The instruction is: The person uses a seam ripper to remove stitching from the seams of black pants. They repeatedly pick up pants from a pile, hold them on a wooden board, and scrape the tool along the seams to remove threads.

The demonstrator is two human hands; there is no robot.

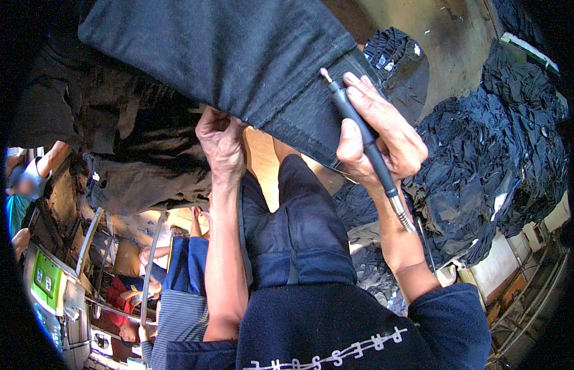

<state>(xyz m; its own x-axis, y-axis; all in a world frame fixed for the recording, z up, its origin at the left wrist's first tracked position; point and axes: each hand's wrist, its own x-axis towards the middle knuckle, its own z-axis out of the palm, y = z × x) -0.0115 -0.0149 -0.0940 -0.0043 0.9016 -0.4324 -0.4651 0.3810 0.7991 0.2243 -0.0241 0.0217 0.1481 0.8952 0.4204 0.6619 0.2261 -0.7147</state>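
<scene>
The left hand (221, 143) grips the lower edge of a dark denim garment (237, 55), fingers curled shut on the fold, seemingly to keep the cloth taut. The right hand (380, 137) is closed around a slim pen-like rotary tool (361, 132), tip at the hem. Beyond, a heap of dark garments (484, 154) lies on the floor.

A denim garment (237, 55) stretches above both hands, the left hand (222, 145) beneath it, the right hand (379, 139) on its hem, a garment pile (490, 148) at right.

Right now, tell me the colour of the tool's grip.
Black grip, silvery metal ends; seen in the head view.
</scene>
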